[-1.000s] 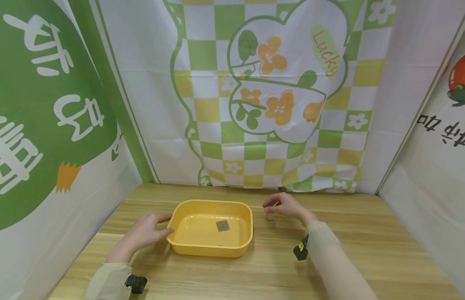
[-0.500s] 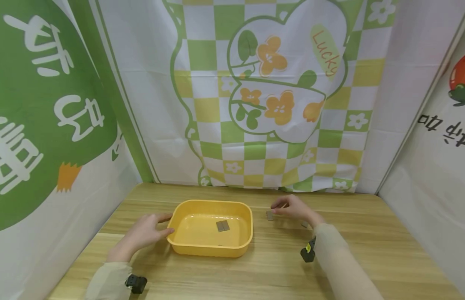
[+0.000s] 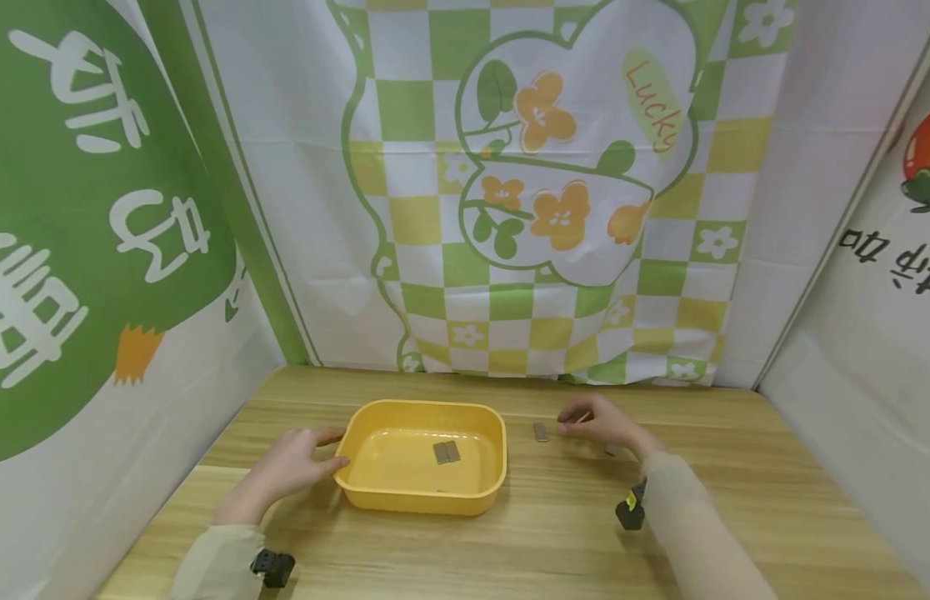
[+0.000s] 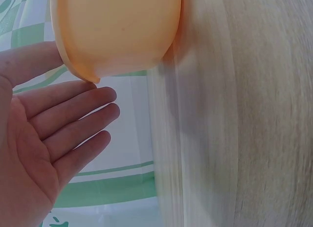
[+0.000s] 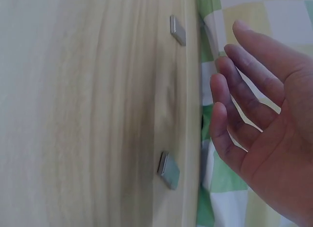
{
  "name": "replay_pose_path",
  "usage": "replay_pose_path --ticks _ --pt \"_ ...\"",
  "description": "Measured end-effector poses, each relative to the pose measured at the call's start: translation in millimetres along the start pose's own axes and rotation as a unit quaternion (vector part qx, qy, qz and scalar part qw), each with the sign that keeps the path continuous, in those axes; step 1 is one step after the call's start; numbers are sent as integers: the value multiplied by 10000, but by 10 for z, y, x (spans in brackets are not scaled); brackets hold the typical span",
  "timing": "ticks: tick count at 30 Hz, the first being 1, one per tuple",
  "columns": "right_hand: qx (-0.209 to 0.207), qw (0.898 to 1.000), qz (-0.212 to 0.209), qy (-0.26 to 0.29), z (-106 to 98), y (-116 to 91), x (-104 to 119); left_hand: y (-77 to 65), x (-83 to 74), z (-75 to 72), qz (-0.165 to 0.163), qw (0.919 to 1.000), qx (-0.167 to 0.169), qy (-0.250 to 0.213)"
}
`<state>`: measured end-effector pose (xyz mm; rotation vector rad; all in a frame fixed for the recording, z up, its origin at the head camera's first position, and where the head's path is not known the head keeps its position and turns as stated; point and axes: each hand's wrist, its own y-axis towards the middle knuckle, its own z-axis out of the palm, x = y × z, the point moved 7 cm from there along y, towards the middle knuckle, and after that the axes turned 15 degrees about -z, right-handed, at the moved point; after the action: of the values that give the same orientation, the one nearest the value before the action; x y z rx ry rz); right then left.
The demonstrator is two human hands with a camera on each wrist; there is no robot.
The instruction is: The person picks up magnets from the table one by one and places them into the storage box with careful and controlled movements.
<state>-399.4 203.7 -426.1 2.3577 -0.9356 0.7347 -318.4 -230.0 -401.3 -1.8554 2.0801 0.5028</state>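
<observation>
My left hand (image 3: 288,467) rests at the left end of a yellow plastic basin (image 3: 405,503), its thumb and index finger touching the rim. In the left wrist view the other fingers lie straight, just off the basin's corner. Inside the basin are two small flat grey metal blocks (image 3: 447,452), side by side. Over the table to the right hovers my right hand (image 3: 600,422), holding nothing, with fingers loosely bent. One similar metal block (image 3: 540,432) lies left of its fingertips. Another metal block (image 5: 168,170) lies on the wood under the hand, partly hidden in the head view.
The wooden table (image 3: 465,558) ends at a green and white checkered cloth (image 3: 540,317) behind. Printed cloth walls stand at both sides. A tiny dark edge shows by the basin's front wall, mostly hidden.
My right hand has moved right, away from the metal block beside the basin, which now lies uncovered. The left hand and the basin have stayed in place.
</observation>
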Motion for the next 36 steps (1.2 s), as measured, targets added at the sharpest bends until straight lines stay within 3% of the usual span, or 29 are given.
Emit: replay_pose_path --ticks 7,36 --pt "-31 9996 251 149 -13 -121 -89 6 23 15 20 10000 -19 -11" --pt "-341 9985 418 -56 -183 -404 -246 20 33 12 103 9999 -93 -29"
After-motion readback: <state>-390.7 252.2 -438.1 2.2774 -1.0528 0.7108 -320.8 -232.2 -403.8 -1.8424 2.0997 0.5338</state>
